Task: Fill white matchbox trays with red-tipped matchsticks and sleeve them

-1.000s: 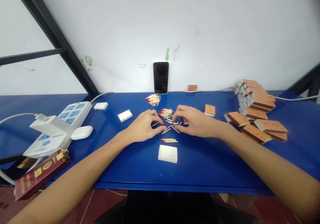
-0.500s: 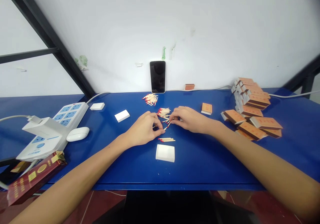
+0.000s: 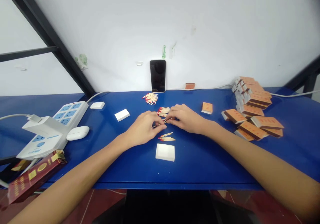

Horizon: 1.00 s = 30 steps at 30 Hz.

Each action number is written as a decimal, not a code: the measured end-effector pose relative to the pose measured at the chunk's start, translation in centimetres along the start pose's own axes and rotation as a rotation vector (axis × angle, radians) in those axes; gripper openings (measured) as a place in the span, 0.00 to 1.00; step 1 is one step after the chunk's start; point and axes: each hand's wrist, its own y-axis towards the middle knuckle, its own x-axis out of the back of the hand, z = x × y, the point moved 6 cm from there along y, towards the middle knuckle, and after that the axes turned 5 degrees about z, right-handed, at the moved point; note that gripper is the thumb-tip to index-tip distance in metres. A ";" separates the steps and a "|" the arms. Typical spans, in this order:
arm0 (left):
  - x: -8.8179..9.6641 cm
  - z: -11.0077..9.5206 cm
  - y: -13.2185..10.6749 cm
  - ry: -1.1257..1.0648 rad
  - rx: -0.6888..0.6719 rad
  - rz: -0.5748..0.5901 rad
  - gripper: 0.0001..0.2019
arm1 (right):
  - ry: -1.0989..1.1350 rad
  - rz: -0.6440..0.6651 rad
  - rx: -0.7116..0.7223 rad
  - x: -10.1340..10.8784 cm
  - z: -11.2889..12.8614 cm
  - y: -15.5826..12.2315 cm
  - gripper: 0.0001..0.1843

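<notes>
My left hand (image 3: 143, 129) is curled at the middle of the blue table, thumb and forefinger close together; what lies between them is mostly hidden. Facing it, my right hand (image 3: 184, 119) pinches a match at the near edge of a pile of red-tipped matches (image 3: 164, 111). Just below the fingers lies a small group of matches (image 3: 167, 138), roughly side by side, with the top one slanted. Nearer to me sits a white matchbox tray (image 3: 165, 152). Another heap of matches (image 3: 151, 98) lies farther back.
A phone (image 3: 158, 76) leans against the wall. Orange matchboxes (image 3: 255, 100) are stacked at the right, with a single matchbox (image 3: 207, 107) apart. White boxes (image 3: 122, 115), a power strip (image 3: 71, 112), a white earphone case (image 3: 78, 133) and a dark red box (image 3: 37, 175) are at the left.
One more match now lies slanted on top of the small group. Both hands have shifted slightly, with my right fingers moving a little left to the near edge of the middle pile.
</notes>
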 end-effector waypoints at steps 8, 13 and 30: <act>-0.3 1.4 0.2 0.157 0.018 -0.030 0.10 | -0.059 -0.022 -0.031 0.4 -1.8 -1.0 0.11; 0.3 1.4 -0.1 0.211 0.022 0.010 0.09 | -0.024 -0.002 -0.011 0.7 -0.3 -1.1 0.14; 0.7 1.5 -0.6 0.195 -0.088 0.147 0.11 | -0.183 -0.069 -0.027 0.7 0.2 -0.1 0.12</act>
